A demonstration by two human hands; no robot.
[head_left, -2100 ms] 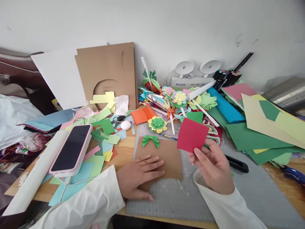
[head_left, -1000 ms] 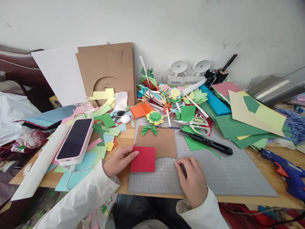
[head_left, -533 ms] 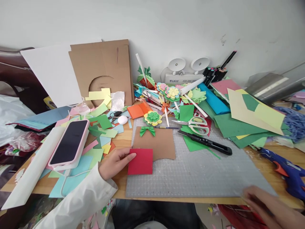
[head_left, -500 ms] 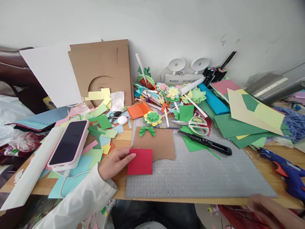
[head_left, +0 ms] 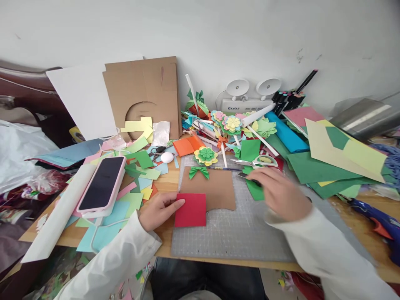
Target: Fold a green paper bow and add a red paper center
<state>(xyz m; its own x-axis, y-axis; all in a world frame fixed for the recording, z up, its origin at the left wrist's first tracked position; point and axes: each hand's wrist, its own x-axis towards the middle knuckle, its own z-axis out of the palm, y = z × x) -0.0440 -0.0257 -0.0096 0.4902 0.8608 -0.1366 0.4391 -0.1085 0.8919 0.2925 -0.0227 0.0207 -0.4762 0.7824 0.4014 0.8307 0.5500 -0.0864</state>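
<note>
And across came the right hand (head_left: 283, 193), up from the worktop's (head_left: 165, 183) near right edge to the black plastic utility knife (head_left: 256, 182)! Its fingers were curled above the handle, but blur hid whether they had gripped it; I couldn't tell. The left hand, meanwhile, hadn't budged: thumb over fingers, narrow pinch, holding the square red paper (head_left: 193, 212) by its left edge, probably to keep it from sliding. That square sat at the grey gridded cutting mat's (head_left: 231, 237) left side, overlapping the brown cardboard piece (head_left: 215, 189) with its folded green paper bow (head_left: 199, 172). White-handled metal scissors (head_left: 253, 163) lay just beyond the knife, seemingly parked within easy reach.
</note>
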